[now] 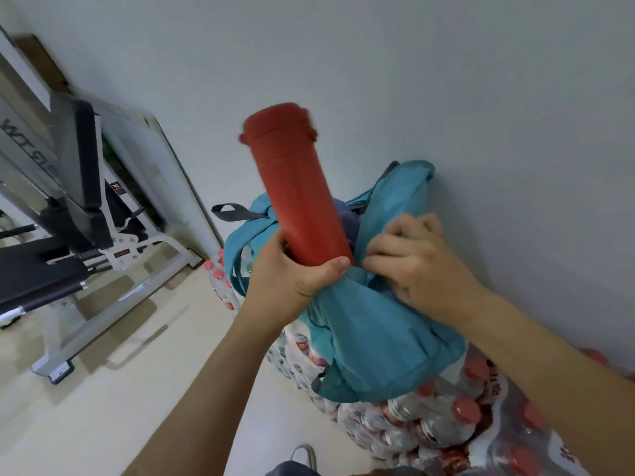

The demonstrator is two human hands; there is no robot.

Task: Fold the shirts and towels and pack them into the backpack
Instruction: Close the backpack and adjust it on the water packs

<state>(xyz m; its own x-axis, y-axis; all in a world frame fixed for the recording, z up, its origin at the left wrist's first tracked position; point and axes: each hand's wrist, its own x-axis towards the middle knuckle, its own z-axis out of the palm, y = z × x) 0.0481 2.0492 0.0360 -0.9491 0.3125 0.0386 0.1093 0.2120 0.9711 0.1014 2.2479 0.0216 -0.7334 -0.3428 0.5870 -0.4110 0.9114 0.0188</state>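
A teal backpack (385, 331) lies on stacked packs of bottled water against the wall. My left hand (292, 273) grips the lower end of a tall red flask (295, 187), held tilted over the bag's mouth with its lid pointing up. My right hand (412, 259) pinches the teal fabric at the edge of the bag's opening, fingers curled. A bit of grey-blue cloth (347, 218) shows inside the opening behind the flask. The bag's dark grey carry loop (228, 213) sticks out to the left.
Shrink-wrapped packs of red-capped bottles (429, 424) fill the lower right under the bag. A weight bench with a black pad and white frame (79, 214) stands at the left on the pale floor (103, 407). A grey wall (481, 97) is behind everything.
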